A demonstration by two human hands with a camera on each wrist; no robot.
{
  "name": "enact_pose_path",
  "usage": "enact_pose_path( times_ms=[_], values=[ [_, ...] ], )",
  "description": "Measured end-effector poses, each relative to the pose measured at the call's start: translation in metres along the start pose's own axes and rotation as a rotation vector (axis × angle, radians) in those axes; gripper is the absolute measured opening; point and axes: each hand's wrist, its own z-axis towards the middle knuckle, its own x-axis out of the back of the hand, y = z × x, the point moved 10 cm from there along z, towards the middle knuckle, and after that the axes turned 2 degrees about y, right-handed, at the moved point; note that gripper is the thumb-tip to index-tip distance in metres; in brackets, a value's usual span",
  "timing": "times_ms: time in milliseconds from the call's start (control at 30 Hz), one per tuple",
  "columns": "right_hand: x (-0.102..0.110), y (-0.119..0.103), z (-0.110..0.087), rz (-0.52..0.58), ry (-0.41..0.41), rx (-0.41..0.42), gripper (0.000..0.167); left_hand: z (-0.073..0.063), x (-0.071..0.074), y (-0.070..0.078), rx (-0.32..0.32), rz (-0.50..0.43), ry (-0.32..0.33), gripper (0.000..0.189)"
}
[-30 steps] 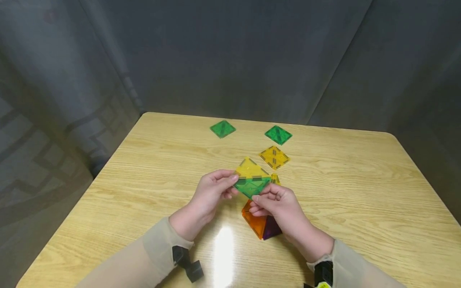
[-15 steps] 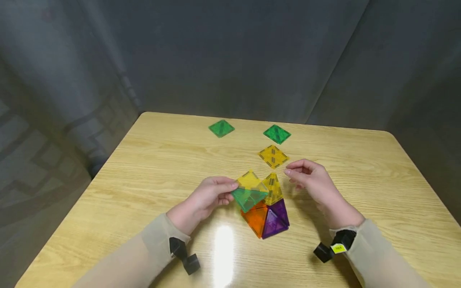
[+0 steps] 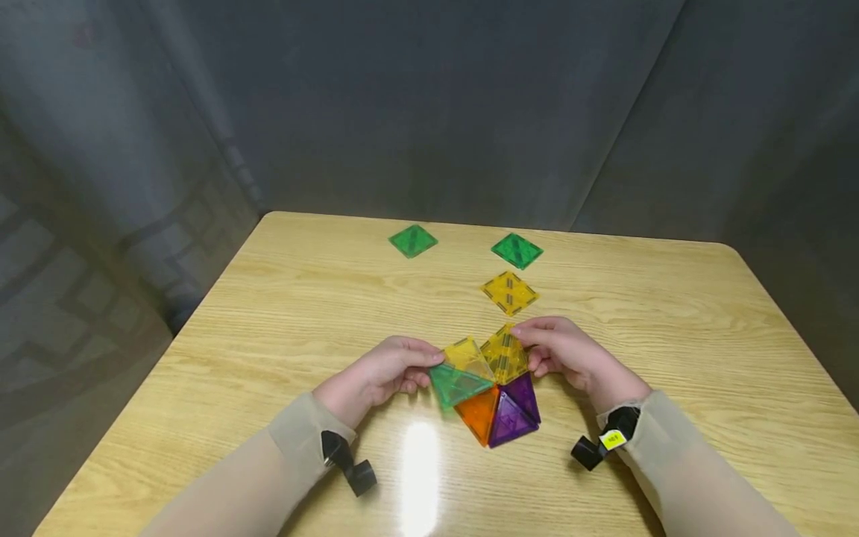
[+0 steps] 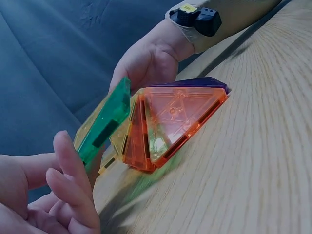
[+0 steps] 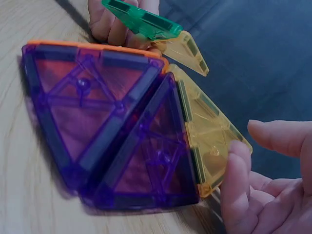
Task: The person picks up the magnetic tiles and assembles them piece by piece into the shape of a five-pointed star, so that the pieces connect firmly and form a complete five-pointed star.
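Observation:
My left hand [image 3: 385, 373] pinches a joined pair of translucent magnetic tiles, a yellow triangle [image 3: 466, 356] and a green triangle [image 3: 458, 385], by its left corner. The pair is tilted above the table, at the left side of a standing cluster. In that cluster are an orange triangle tile [image 4: 180, 112], purple triangle tiles [image 5: 83, 97] and yellow triangle tiles [image 5: 209, 131]. My right hand [image 3: 564, 350] holds the yellow part near its top, fingers on the outer face. Whether the green-yellow pair touches the cluster is hard to tell.
Behind the cluster, a flat yellow diamond of tiles [image 3: 510, 293] lies on the wooden table [image 3: 268, 298]. Farther back are two green diamonds, one at right [image 3: 517, 250] and one at left [image 3: 412, 241]. A dark curtain [image 3: 429, 112] hangs beyond the far edge.
My right hand let go of the green-yellow pair, moved right, then came back to the cluster's yellow tile. My left hand lowered the pair toward the cluster's left side.

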Motion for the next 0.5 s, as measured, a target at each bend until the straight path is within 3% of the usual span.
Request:
enact_pose_path(
  times_ms=[167,500],
  values=[
    [-0.0043,0.0034,0.0014,0.038,-0.023,-0.014,0.024,-0.0005,-0.0010,0.0002,0.010,-0.022,-0.006,0.014],
    [-0.0054,0.0052,0.0013,0.055,-0.024,-0.025,0.026,-0.0037,-0.0092,0.0056,-0.006,-0.102,-0.075,0.007]
  ],
)
